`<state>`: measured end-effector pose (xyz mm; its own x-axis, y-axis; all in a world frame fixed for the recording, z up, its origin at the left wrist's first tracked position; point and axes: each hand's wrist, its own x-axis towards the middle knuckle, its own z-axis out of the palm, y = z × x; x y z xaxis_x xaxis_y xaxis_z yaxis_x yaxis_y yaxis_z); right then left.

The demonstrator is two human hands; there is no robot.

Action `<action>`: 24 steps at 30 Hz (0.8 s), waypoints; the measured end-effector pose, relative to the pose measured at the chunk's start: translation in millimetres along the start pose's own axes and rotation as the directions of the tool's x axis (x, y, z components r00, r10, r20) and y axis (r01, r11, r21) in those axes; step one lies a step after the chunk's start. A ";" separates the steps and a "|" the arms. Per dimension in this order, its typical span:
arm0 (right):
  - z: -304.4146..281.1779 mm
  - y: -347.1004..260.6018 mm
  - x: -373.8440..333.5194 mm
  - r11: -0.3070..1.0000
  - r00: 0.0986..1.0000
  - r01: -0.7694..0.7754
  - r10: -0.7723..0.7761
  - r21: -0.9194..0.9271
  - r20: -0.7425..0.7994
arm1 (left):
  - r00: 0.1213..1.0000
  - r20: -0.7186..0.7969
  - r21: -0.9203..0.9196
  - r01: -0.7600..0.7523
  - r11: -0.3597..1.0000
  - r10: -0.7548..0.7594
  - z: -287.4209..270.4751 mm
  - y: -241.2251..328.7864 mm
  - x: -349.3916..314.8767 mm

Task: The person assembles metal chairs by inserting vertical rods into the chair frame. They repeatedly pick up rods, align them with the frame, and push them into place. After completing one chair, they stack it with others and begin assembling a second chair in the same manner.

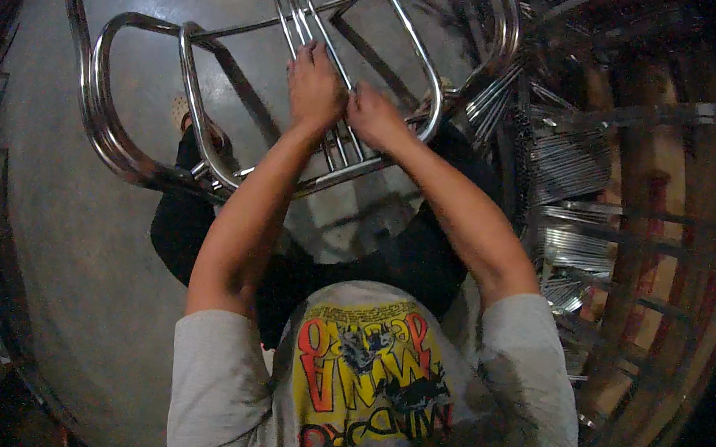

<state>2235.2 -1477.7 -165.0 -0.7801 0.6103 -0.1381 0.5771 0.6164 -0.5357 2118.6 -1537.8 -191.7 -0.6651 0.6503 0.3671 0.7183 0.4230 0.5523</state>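
A shiny bent-tube metal frame [193, 81], shaped like part of a chair, lies across in front of me and over my legs. Several thin parallel metal bars [285, 0] run down its middle to a cross tube near my knees. My left hand [314, 88] rests on these bars with its fingers stretched out along them. Just to its right and slightly nearer, my right hand [376, 119] is closed at the rightmost bar. Its fingertips are partly hidden, and no tool shows in either hand.
Thicker curved tubes [96, 107] rise on the frame's left side, with more at the far right. Bundles of metal rods [580, 162] and a dark rack [664, 225] stand close on my right. Grey concrete floor [72, 284] spreads to the left, with dim metal items along the edge.
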 end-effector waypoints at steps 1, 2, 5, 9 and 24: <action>-1.0 -1.5 -0.7 0.999 0.998 0.039 -0.038 0.024 -0.050 | 1.000 -0.009 0.007 -0.007 1.000 0.007 -0.4 -0.3 -0.2; -2.4 -3.6 -1.7 1.000 1.000 -0.015 0.016 -0.023 0.004 | 1.000 -0.007 0.024 -0.029 0.999 0.029 -0.2 0.1 -0.1; -10.5 -11.4 -5.5 0.990 0.994 -0.003 0.019 -0.142 0.110 | 0.999 -0.019 0.027 -0.027 0.999 0.028 -0.8 0.5 -0.1; -20.5 -15.1 -11.4 0.966 0.980 0.001 0.050 -0.257 0.192 | 0.992 0.082 -0.032 0.099 0.995 -0.096 0.4 0.3 1.6; -30.8 20.5 -7.4 0.988 0.891 0.122 -0.066 -0.098 0.450 | 0.998 0.049 0.087 -0.044 0.995 0.039 -0.4 -3.8 0.6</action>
<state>2260.2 -1454.3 -149.2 -0.8414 0.2791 -0.4627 0.4982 0.7322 -0.4643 2115.4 -1539.3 -193.2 -0.6255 0.6965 0.3516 0.7617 0.4477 0.4684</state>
